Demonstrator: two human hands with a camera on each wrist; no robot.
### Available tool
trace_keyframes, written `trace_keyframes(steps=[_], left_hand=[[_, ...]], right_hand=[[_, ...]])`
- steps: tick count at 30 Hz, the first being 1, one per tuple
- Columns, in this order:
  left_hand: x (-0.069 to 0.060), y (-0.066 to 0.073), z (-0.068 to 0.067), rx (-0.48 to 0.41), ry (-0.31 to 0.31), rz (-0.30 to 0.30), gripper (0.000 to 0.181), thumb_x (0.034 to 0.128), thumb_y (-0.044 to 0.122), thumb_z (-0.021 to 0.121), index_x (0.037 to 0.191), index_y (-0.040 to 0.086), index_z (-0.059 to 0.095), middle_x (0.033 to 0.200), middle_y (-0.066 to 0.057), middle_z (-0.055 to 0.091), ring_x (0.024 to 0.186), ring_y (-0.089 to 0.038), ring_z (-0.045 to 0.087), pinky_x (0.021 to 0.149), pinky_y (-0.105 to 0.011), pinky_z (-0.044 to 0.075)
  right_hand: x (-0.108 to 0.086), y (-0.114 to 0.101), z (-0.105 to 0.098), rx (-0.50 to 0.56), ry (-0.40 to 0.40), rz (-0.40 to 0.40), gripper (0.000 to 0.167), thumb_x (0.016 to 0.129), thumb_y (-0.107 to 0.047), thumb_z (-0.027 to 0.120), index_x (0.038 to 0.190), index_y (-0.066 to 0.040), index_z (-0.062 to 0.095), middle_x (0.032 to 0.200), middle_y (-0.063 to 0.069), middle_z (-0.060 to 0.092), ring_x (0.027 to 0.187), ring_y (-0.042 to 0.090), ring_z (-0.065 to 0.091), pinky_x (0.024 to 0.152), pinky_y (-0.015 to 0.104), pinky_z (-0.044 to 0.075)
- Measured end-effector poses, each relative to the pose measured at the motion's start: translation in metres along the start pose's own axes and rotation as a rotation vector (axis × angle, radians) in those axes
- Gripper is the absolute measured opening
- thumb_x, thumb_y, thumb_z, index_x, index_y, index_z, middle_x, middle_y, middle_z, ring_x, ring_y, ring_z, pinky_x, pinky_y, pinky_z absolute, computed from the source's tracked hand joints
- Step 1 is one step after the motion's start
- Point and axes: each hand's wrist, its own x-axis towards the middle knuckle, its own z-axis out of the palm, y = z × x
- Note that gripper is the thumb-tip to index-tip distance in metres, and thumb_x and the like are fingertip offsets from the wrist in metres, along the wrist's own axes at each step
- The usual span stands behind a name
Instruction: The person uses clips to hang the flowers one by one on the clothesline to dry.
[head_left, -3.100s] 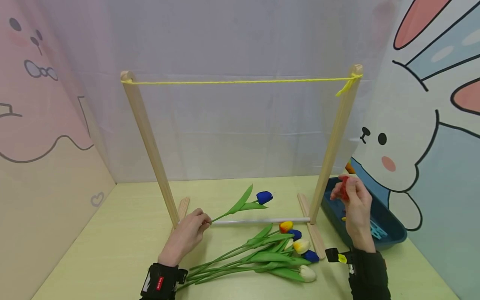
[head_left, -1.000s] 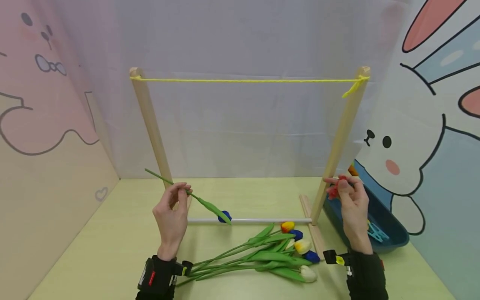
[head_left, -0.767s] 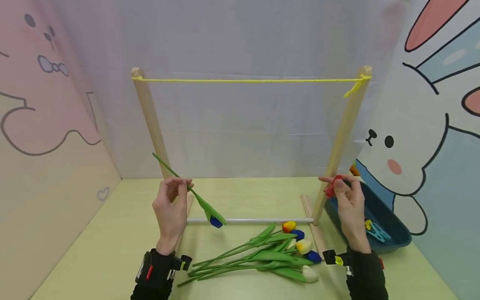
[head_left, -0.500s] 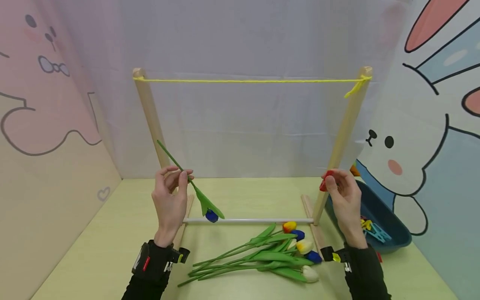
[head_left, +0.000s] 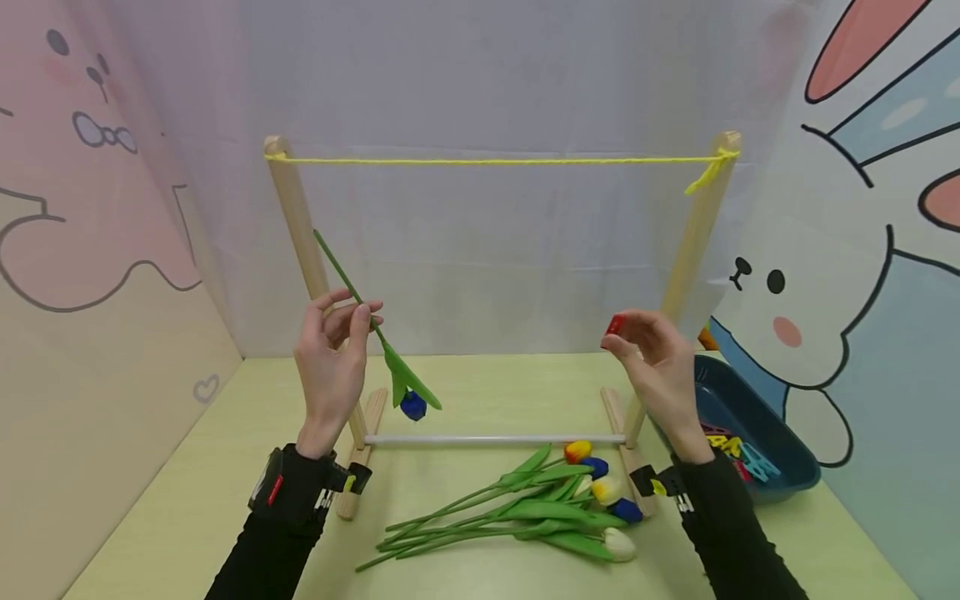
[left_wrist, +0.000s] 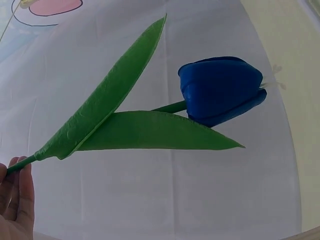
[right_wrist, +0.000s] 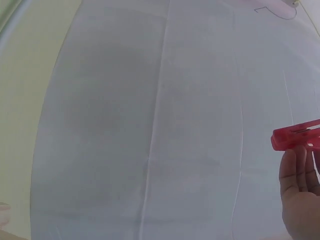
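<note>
My left hand (head_left: 332, 375) pinches the blue tulip (head_left: 406, 375) by its stem, left side, blossom hanging below the yellow string (head_left: 487, 162). Right hand (head_left: 663, 371) pinches a red clip (head_left: 616, 324), right side; can't tell if it's squeezed open. Best: steady stem, firm pinch, fingertips clear of the clip's bite.

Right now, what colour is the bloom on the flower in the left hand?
Blue; the bloom shows best in the left wrist view.
</note>
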Motion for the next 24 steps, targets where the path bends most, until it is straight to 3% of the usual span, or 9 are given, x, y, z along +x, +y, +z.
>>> trace_keyframes(steps=[1,3,5,8,10,12,17,24], left_hand=[[0.003,0.002,0.0,0.002,-0.002,0.002,0.029,0.101,0.004,0.058,0.125,-0.011,0.054,0.105,-0.03,0.072,0.085,0.01,0.067,0.087,-0.015,0.055],[0.009,0.004,0.0,0.003,-0.003,0.007,0.027,0.1003,0.002,0.058,0.123,-0.013,0.055,0.105,-0.029,0.073,0.085,0.012,0.066,0.086,-0.013,0.054],[0.014,0.006,0.0,0.006,-0.004,0.008,0.025,0.1001,0.002,0.059,0.12,-0.013,0.057,0.106,-0.028,0.073,0.085,0.012,0.066,0.086,-0.011,0.053],[0.022,0.007,-0.001,0.011,-0.002,0.0,0.024,0.1,0.003,0.06,0.118,-0.013,0.059,0.107,-0.029,0.073,0.084,0.012,0.066,0.085,-0.011,0.053],[0.026,0.008,-0.001,0.012,0.002,-0.004,0.024,0.1002,0.004,0.06,0.117,-0.013,0.06,0.108,-0.029,0.073,0.084,0.011,0.067,0.085,-0.011,0.054],[0.03,0.008,-0.001,0.012,0.005,-0.004,0.024,0.1004,0.005,0.06,0.117,-0.013,0.06,0.108,-0.029,0.072,0.084,0.01,0.067,0.085,-0.012,0.054],[0.038,0.013,-0.001,0.019,-0.004,0.005,0.026,0.1013,0.007,0.059,0.119,-0.012,0.061,0.109,-0.029,0.072,0.085,0.009,0.067,0.085,-0.012,0.054],[0.05,0.018,0.002,0.0,-0.002,-0.003,0.026,0.1008,0.007,0.06,0.12,-0.011,0.062,0.109,-0.026,0.073,0.083,0.008,0.068,0.083,-0.013,0.055]], right_hand=[[0.001,0.005,0.001,0.02,-0.019,-0.003,0.03,0.092,0.01,0.064,0.121,0.013,0.059,0.109,0.007,0.067,0.095,0.012,0.066,0.09,0.014,0.052],[0.003,0.041,-0.002,0.113,-0.093,-0.081,0.036,0.092,0.009,0.064,0.128,0.006,0.059,0.116,0.011,0.067,0.103,0.016,0.067,0.095,0.017,0.052],[0.008,0.042,0.003,0.144,-0.13,-0.099,0.039,0.091,0.011,0.065,0.129,0.003,0.059,0.118,0.011,0.068,0.106,0.017,0.067,0.096,0.018,0.052],[0.022,0.018,0.019,0.091,-0.153,-0.112,0.036,0.091,0.006,0.068,0.126,0.006,0.059,0.115,0.01,0.069,0.106,0.013,0.068,0.096,0.02,0.053],[0.033,-0.022,0.035,0.018,-0.148,-0.089,0.034,0.089,0.009,0.068,0.121,0.013,0.059,0.11,0.013,0.068,0.102,0.009,0.067,0.093,0.021,0.055],[0.042,-0.034,0.042,-0.026,-0.172,-0.113,0.034,0.088,0.012,0.067,0.12,0.016,0.057,0.11,0.019,0.067,0.103,0.006,0.067,0.094,0.022,0.055],[0.063,-0.051,0.056,-0.093,-0.221,-0.172,0.039,0.083,0.016,0.069,0.119,0.016,0.057,0.111,0.03,0.066,0.104,0.009,0.068,0.095,0.025,0.055],[0.092,-0.064,0.074,-0.104,-0.25,-0.308,0.038,0.083,0.006,0.074,0.117,0.015,0.058,0.11,0.028,0.066,0.1,0.024,0.069,0.092,0.027,0.057]])
